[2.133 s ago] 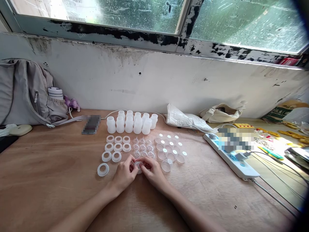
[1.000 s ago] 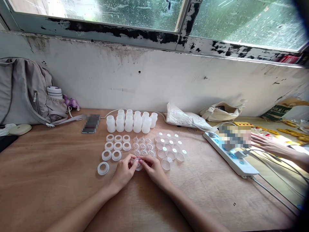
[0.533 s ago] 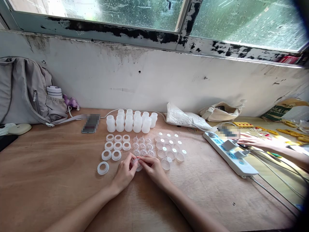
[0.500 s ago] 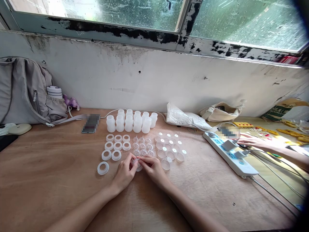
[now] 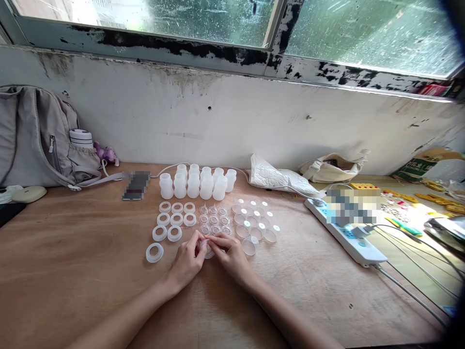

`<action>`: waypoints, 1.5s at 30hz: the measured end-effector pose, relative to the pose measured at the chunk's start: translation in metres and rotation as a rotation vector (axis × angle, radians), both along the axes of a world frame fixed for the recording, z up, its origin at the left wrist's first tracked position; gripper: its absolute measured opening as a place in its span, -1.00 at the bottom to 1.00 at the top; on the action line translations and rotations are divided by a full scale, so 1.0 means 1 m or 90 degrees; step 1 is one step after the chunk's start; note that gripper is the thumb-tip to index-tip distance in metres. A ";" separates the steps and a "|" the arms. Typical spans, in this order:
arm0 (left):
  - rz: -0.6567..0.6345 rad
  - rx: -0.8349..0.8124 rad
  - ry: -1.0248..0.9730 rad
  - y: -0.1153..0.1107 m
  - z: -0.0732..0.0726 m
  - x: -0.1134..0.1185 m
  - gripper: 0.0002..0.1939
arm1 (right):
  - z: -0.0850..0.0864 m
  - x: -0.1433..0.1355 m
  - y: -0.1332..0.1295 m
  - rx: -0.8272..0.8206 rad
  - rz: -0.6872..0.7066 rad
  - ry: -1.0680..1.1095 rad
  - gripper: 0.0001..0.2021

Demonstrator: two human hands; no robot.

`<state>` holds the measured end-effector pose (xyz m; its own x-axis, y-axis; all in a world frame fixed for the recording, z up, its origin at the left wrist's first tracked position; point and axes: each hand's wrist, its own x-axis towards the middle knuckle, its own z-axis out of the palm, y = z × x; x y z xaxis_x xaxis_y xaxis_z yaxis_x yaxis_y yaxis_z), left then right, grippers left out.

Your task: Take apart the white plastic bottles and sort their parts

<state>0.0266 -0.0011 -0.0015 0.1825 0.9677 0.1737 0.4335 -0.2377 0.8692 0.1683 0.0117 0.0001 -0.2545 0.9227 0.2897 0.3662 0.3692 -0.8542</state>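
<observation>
My left hand (image 5: 188,256) and my right hand (image 5: 229,253) meet low in the middle of the table. Their thumbs and fingertips pinch a small translucent plastic piece (image 5: 205,243) between them. The fingers partly cover it, and its exact kind is unclear. Just beneath lies another clear round part (image 5: 209,253), partly hidden. Small clear discs with thin stems (image 5: 214,219) sit in rows beyond the fingers. White collar rings (image 5: 175,233) lie to the left. Clear round caps (image 5: 249,246) are grouped to the right.
Several frosted white bottles (image 5: 193,186) stand at the back. A phone (image 5: 136,185) and grey backpack (image 5: 32,138) are to the left. On the right lie a white power strip (image 5: 366,253) with cables, a padded white bag (image 5: 269,173) and a beige pouch (image 5: 332,167).
Another person's hand and forearm have left the area by the power strip at the right. My two hands stay in nearly the same place, still pinching the piece.
</observation>
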 end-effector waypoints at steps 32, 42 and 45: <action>-0.003 -0.042 -0.028 0.000 -0.001 -0.003 -0.87 | -0.010 -0.003 0.003 -0.233 0.047 0.153 -0.81; -0.007 -0.034 -0.022 0.001 -0.002 -0.002 -0.91 | -0.009 -0.003 0.003 -0.214 0.043 0.136 -0.85; -0.006 -0.030 -0.022 0.001 -0.003 -0.002 -0.91 | -0.009 -0.003 0.002 -0.212 0.042 0.138 -0.86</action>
